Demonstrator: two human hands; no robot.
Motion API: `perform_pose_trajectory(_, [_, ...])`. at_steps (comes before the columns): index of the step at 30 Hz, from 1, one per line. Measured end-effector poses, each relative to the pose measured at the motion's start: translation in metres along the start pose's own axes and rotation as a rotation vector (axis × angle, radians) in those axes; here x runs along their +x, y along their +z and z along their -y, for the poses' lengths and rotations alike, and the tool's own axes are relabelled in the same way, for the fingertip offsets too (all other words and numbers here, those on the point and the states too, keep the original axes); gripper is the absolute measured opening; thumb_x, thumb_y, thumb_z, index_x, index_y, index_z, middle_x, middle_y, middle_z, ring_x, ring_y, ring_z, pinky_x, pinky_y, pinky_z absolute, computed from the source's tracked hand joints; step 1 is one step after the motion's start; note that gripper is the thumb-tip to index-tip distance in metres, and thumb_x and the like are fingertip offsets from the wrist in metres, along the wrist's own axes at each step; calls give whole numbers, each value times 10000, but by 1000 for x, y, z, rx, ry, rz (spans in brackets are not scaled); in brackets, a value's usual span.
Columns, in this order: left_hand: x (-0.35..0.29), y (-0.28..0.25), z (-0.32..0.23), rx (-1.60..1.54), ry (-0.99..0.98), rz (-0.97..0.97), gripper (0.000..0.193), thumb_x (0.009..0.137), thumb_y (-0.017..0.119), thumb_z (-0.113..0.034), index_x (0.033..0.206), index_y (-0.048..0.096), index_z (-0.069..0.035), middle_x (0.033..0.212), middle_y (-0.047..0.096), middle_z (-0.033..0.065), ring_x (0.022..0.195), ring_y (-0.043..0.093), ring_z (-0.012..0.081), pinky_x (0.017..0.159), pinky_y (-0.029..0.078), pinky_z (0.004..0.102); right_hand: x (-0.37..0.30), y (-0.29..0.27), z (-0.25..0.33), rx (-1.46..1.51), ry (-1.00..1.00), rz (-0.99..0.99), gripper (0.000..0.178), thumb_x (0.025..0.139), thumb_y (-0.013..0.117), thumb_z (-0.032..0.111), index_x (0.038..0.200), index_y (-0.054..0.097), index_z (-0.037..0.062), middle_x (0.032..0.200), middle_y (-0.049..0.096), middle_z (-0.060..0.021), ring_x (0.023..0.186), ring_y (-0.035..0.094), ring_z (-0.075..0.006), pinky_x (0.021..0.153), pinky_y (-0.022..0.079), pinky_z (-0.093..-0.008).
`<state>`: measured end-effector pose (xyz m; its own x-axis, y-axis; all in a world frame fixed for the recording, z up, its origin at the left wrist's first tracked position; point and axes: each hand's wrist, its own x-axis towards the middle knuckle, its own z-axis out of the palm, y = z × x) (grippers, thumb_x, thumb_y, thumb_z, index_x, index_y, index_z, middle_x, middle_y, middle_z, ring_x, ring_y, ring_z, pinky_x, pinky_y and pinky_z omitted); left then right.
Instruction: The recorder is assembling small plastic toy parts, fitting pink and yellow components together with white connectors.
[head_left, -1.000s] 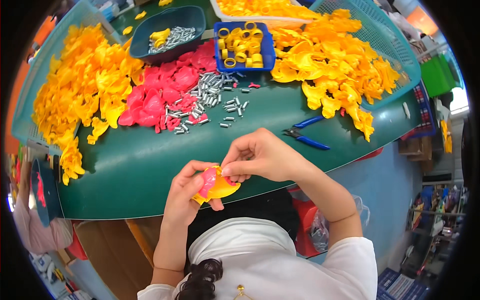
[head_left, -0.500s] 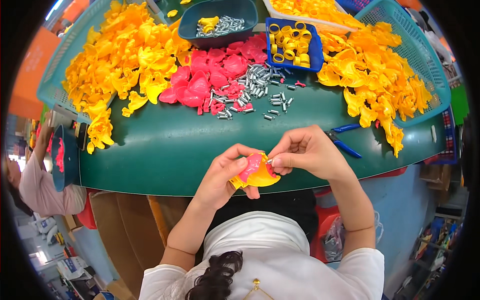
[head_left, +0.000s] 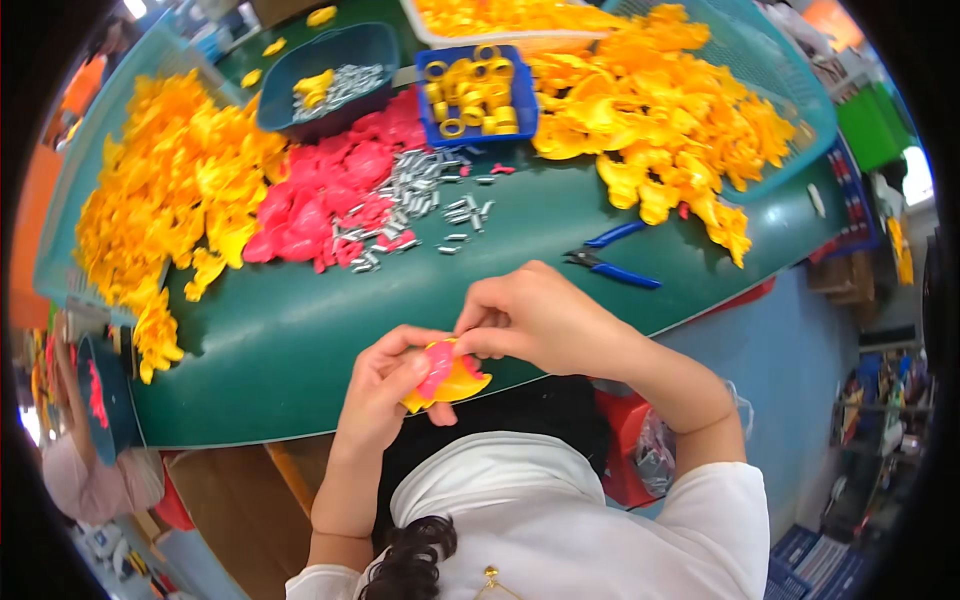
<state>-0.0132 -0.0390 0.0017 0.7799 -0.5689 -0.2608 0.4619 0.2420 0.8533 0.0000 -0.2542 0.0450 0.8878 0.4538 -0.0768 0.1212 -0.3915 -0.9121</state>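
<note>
My left hand (head_left: 380, 385) is closed around a yellow plastic shell (head_left: 462, 384) with a glossy pink plastic piece (head_left: 438, 366) fitted in it, the thumb lying on the pink. The shell is held over the table's near edge. My right hand (head_left: 520, 315) pinches at the upper edge of the shell, thumb and forefinger together. The small metal spring seen between those fingertips a moment ago is now mostly hidden by them. On the table beyond lie loose metal springs (head_left: 415, 185) beside a heap of pink pieces (head_left: 320, 185).
Piles of yellow shells lie left (head_left: 170, 190) and right (head_left: 650, 120), against turquoise baskets. A dark bowl (head_left: 285, 105) holds springs; a blue tray (head_left: 480, 140) holds yellow rings. Blue-handled cutters (head_left: 620, 272) lie right of my hands. Another person's pink sleeve (head_left: 100, 480) shows far left.
The view has swung, so the table looks tilted and shifted left. My right fingertips have moved in closer against the shell, covering the spring. My left hand keeps its hold.
</note>
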Motion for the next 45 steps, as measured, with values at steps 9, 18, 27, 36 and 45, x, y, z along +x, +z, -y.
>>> perform_pose_trajectory(9, [5, -11, 26, -185, -106, 188, 362, 908, 595, -263, 1094, 549, 44, 1042, 651, 235, 848, 696, 290, 668, 590, 334, -13, -7, -29, 260, 84, 245, 193, 844, 709, 175, 867, 667, -12, 745, 691, -91, 646, 655, -125, 610, 514, -263])
perform_pose_trajectory(18, [9, -9, 32, -632, -85, 161, 356, 1003, 405, -278, 1292, 406, -70, 1389, 379, 321, 858, 662, 401, 723, 590, 412, -22, -61, -74, -1255, 119, -894, 244, 835, 657, 180, 1041, 659, 50, 900, 668, -107, 955, 591, -249, 845, 444, -394])
perform_pose_trajectory(27, [8, -11, 28, -647, 90, 173, 589, 881, 674, -206, 1365, 371, -59, 1443, 348, 252, 1255, 473, 359, 1022, 425, 435, -29, -9, -33, 173, 122, -346, 320, 925, 550, 108, 1238, 551, 44, 1163, 560, -163, 1110, 545, -280, 974, 394, -310])
perform_pose_trajectory(36, [-6, -18, 22, -496, 223, 52, 782, 802, 737, -107, 1441, 301, 9, 1442, 383, 215, 1258, 480, 252, 1052, 403, 375, -26, 24, -40, -657, -41, -339, 498, 739, 741, 116, 1210, 599, 40, 1112, 559, -105, 1028, 514, -290, 892, 437, -378])
perform_pose_trajectory(45, [-8, -8, 25, -174, 334, -56, 850, 708, 796, -63, 1416, 336, 31, 1447, 388, 212, 1325, 422, 270, 1087, 370, 398, -26, 60, -10, 200, -107, -363, 603, 714, 778, 133, 1263, 578, -19, 1047, 540, -79, 978, 524, -170, 897, 401, -270])
